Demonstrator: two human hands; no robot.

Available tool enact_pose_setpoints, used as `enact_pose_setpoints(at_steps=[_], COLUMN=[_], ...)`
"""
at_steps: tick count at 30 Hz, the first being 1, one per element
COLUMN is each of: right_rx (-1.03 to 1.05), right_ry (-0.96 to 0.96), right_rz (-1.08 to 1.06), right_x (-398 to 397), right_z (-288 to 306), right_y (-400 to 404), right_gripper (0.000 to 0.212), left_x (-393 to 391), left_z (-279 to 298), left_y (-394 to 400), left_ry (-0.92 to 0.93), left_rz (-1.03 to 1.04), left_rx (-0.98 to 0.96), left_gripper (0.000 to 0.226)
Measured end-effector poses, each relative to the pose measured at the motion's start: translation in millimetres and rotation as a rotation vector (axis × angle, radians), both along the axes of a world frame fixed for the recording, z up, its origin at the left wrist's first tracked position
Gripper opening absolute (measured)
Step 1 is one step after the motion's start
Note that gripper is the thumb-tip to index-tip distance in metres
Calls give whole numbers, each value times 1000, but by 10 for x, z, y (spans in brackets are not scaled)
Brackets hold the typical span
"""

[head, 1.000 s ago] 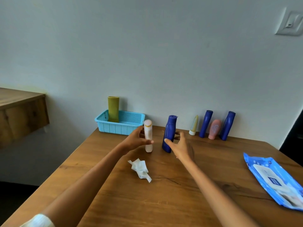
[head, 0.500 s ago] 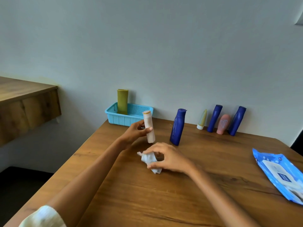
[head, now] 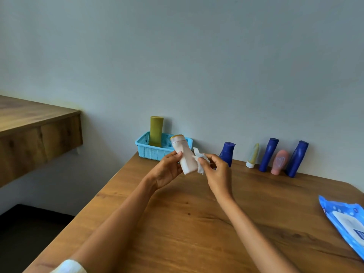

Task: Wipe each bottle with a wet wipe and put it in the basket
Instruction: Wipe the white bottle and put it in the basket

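White bottle [head: 184, 155] is gripped by left hand [head: 167, 171], wipe [head: 199, 161] pinched by right hand [head: 216, 170], before the basket [head: 145, 149]; damp plastic may slip.

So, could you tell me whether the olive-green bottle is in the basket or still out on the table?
In: the olive-green bottle stands upright inside the blue basket.
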State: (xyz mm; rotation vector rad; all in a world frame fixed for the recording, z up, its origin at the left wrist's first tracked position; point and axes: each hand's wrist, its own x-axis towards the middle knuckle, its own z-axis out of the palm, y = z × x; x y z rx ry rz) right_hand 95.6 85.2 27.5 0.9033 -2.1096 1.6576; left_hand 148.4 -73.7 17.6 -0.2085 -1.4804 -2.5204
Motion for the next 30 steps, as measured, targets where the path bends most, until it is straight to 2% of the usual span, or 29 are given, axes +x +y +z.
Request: enact_pose_setpoints(at_steps=[3,7,10,13,15,18,23,28,30], right_rx=[12,132,131,99,137,214,91,198,155], right_ry=[68,296,266,252,327,432,308,438,392], right_rz=[-7,-27,-93,-123,-74,-50,-159,-38,-44], right_x=[72,222,192,210,297,332,228,411,359], right_z=[-19,-56,-27,15,-17,-88,87,-6,3], right_y=[-136,-140,-123,-170,-186,-140,-223,-208,-153], right_gripper=[22,24,25,24,24,27,23,35,30], left_x=[44,118,158,173,185,197,211,246,273], left_z=[30,49,43,59,76,61,107,140,136], left_y=[4,-11,13,38,19,-33,71,-8,-11], left_ry=[55,80,61,67,78,73,75,83,87], left_rz=[-56,-43,-44,-48,-30,-2,-45,17,-5], left_rx=[86,161,174,110,91,106,25,40,35], left_gripper=[66,67,71,55,48,59,53,46,47])
